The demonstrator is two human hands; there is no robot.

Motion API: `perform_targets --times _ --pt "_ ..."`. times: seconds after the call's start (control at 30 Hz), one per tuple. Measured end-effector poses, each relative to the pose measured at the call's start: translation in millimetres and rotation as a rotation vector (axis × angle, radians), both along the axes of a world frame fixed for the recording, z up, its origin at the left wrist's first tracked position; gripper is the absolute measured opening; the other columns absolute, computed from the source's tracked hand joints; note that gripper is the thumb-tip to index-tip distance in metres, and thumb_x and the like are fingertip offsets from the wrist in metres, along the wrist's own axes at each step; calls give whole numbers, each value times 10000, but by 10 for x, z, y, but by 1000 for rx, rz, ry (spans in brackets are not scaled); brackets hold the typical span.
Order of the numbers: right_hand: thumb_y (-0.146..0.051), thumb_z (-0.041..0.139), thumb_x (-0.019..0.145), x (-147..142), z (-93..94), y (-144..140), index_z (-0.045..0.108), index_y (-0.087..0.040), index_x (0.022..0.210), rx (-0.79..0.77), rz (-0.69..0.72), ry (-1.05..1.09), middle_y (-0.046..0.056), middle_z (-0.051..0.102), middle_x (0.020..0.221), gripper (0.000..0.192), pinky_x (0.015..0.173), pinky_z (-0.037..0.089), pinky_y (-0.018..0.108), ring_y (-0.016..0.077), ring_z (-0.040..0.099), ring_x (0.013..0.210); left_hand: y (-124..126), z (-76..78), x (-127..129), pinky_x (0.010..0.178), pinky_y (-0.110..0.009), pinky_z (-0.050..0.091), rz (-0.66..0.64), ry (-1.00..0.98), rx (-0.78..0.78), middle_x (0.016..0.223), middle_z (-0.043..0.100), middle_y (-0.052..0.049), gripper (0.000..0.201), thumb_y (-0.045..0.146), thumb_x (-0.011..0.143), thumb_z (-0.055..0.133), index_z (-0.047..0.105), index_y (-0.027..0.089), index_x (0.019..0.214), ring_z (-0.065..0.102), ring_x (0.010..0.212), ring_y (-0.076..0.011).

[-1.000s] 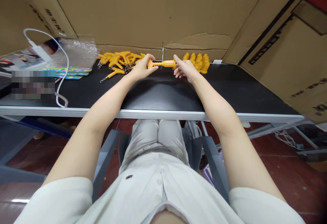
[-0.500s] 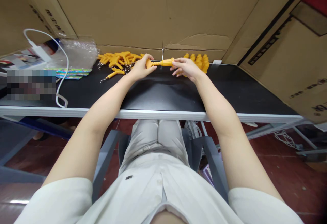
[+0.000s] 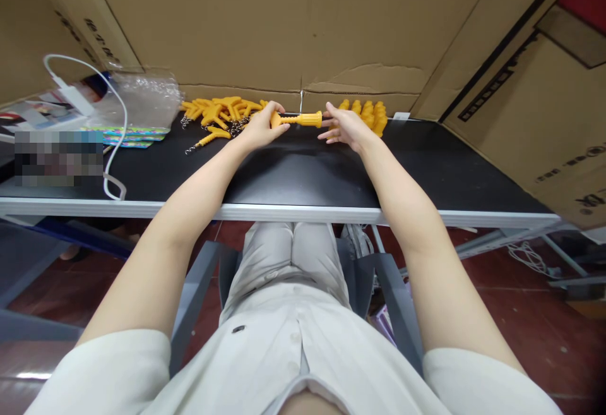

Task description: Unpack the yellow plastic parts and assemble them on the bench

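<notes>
My left hand (image 3: pixel 263 127) is closed around the handle end of a yellow corkscrew (image 3: pixel 288 120), which lies level and points right. A ribbed yellow sleeve (image 3: pixel 310 119) covers its far end, so no metal spiral shows there. Just right of the sleeve, my right hand (image 3: pixel 348 127) has its fingers spread and nothing in them. Behind my left hand lies a pile of yellow T-handled corkscrews (image 3: pixel 222 108) with bare metal spirals. One loose corkscrew (image 3: pixel 211 138) lies in front of that pile. Rows of yellow sleeves (image 3: pixel 374 118) stand beyond my right hand.
The black table (image 3: pixel 303 178) has a metal front edge. On the left are a clear plastic bag (image 3: pixel 146 99), colourful packets (image 3: pixel 142 137) and a white cable (image 3: pixel 124 118). A cardboard wall (image 3: pixel 246 30) rises behind the table, with more cardboard (image 3: pixel 534 124) at the right.
My right hand's fingers have come off the sleeve and spread, with the hand slightly to its right. My left hand keeps its hold on the corkscrew in nearly the same place.
</notes>
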State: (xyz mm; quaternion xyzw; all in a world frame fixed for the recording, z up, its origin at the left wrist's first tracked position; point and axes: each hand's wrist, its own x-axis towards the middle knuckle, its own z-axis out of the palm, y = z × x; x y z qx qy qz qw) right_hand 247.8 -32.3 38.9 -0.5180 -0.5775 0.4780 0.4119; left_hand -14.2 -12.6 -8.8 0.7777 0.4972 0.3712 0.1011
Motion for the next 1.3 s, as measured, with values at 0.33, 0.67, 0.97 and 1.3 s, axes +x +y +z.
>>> perform_targets --times 0.33,0.67,0.97,1.3 --pt "-231 783 1049 1 -66 66 721 -204 1134 82 46 32 54 832 1120 109 579 560 164 115 791 770 -50 27 36 1033 -439 568 2 6 -10 1025 672 -65 390 289 970 746 634 188 1329 716 1013 -286" --pt "-429 710 1127 -60 -26 9 646 -193 917 51 -7 -9 10 750 854 322 585 511 179 77 683 595 7 -13 22 1022 -442 586 -28 5 14 971 653 -42 400 317 946 752 626 201 1307 704 959 -270" --pt "-392 687 1137 -75 -31 -21 699 -188 897 54 -26 26 54 773 812 315 835 587 328 163 747 728 -77 50 50 1055 -456 576 -4 32 -29 1009 674 -65 427 320 962 724 636 199 1362 718 1020 -293" --pt "-430 671 1124 -98 -20 -31 692 -188 901 40 -50 -16 92 767 793 330 874 642 347 214 792 862 -92 63 55 1077 -428 555 3 60 -5 1009 698 -62 450 315 956 719 642 204 1385 707 1040 -297"
